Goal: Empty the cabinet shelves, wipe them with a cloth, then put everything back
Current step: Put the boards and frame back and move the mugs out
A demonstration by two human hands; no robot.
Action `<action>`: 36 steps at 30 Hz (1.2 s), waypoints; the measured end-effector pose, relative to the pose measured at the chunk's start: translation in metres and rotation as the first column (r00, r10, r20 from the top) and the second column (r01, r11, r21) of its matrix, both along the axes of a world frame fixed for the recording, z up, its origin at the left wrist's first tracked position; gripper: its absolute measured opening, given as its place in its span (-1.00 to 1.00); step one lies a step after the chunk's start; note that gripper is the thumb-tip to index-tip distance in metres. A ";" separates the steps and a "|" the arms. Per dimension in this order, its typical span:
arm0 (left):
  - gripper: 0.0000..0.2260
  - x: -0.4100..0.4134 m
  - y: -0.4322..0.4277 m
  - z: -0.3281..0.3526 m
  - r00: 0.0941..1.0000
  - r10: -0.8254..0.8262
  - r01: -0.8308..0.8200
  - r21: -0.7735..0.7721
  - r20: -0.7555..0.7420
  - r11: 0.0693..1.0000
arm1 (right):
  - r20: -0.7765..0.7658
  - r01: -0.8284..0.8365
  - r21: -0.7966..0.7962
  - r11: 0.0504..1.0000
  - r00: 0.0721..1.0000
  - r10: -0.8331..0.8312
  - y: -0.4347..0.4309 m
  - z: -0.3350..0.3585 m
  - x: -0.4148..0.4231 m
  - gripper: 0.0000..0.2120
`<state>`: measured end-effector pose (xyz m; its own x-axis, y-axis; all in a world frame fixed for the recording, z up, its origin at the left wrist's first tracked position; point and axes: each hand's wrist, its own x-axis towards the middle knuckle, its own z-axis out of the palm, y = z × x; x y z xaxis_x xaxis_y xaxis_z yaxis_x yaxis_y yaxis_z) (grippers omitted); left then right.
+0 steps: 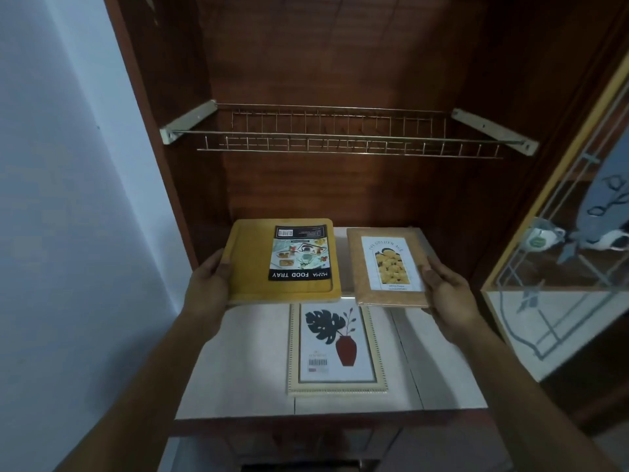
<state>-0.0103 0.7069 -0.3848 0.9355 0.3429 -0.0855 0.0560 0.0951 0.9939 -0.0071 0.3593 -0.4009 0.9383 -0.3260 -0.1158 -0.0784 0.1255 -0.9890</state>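
Two hands: left [209,284] grips "MAMA FOOD TRAY" tray [252,260], right [446,291] grips "GOLDEN AGE" frame [391,297].

Looks like someone's home kitchen: wooden cabinet [340,63] with a wire dish rack [340,139] above the left hand [209,287], cups [542,238] showing in a patterned glass door [578,172] right of the right hand [449,294].

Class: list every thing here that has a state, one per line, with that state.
Yellow wooden food tray: label up, gripped by the left hand.
Brown rectangular picture frame: face up, gripped by the right hand.
Cream beaded picture frame: lying flat, face up, untouched.
Metal wire rack: empty.
Glass cabinet door: open.
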 end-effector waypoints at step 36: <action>-0.76 -0.284 -0.028 0.004 0.992 0.074 -0.080 0.059 0.099 0.995 | 0.042 -0.105 -0.013 0.994 0.994 0.106 -0.023 0.021 -0.266 -0.69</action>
